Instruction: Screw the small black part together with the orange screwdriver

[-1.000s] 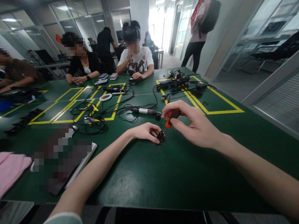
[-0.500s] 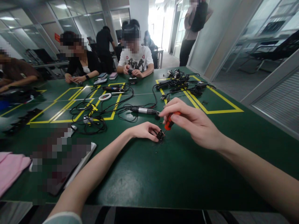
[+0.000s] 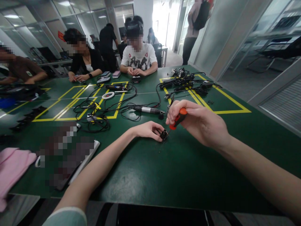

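Observation:
My left hand (image 3: pixel 150 131) rests on the green table (image 3: pixel 131 175) with its fingers closed round a small black cylindrical part (image 3: pixel 164 134). To its right, my right hand (image 3: pixel 197 122) grips a red and black screwdriver (image 3: pixel 180 118). The thin shaft slants down to the left, its tip at the black part; exact contact cannot be made out. Just beyond my hands lies a black and silver handheld tool (image 3: pixel 147 110) with a cable, and a small black round piece (image 3: pixel 161 115) sits by its right end.
Looped black cables (image 3: pixel 97 124) lie left of centre, a cable pile (image 3: pixel 181 82) at the back right. Near the left edge are a pink cloth (image 3: pixel 15 169) and a white-edged device (image 3: pixel 86 160). Several people sit or stand beyond the table, one in a white shirt (image 3: pixel 141 59) opposite.
The view has shifted slightly. My right hand has turned so more of its palm side shows, with the screwdriver's handle tilted differently. My left hand still holds the black part.

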Available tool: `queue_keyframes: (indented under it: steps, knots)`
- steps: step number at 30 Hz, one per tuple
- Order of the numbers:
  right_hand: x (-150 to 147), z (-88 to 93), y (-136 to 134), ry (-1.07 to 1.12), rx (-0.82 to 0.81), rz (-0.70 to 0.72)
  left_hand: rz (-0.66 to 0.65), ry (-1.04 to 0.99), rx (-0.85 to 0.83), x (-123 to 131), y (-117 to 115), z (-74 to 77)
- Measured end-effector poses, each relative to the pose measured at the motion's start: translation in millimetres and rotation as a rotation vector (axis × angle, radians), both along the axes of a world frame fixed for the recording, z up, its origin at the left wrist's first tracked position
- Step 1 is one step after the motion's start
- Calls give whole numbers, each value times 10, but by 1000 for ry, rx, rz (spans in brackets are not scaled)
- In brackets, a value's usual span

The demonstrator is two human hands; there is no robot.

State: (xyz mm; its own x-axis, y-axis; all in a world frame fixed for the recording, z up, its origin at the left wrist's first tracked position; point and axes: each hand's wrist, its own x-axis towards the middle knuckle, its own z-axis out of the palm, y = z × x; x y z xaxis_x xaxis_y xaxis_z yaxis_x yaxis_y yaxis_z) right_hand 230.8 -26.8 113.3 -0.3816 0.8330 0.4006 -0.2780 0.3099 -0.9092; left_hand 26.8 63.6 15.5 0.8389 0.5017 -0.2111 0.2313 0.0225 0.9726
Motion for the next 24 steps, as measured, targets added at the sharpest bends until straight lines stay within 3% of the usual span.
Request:
queue_keyframes:
  steps: [7, 17, 24]
  knots:
    - [-40, 2, -6, 126, -109, 56, 11, -2, -6, 19, -8, -9]
    - [-44, -76, 21, 94, -94, 73, 15, -19, 9, 16, -1, -29]
    - [-91, -107, 16, 233, -131, 123, 3, 5, 34, 6, 2, -14]
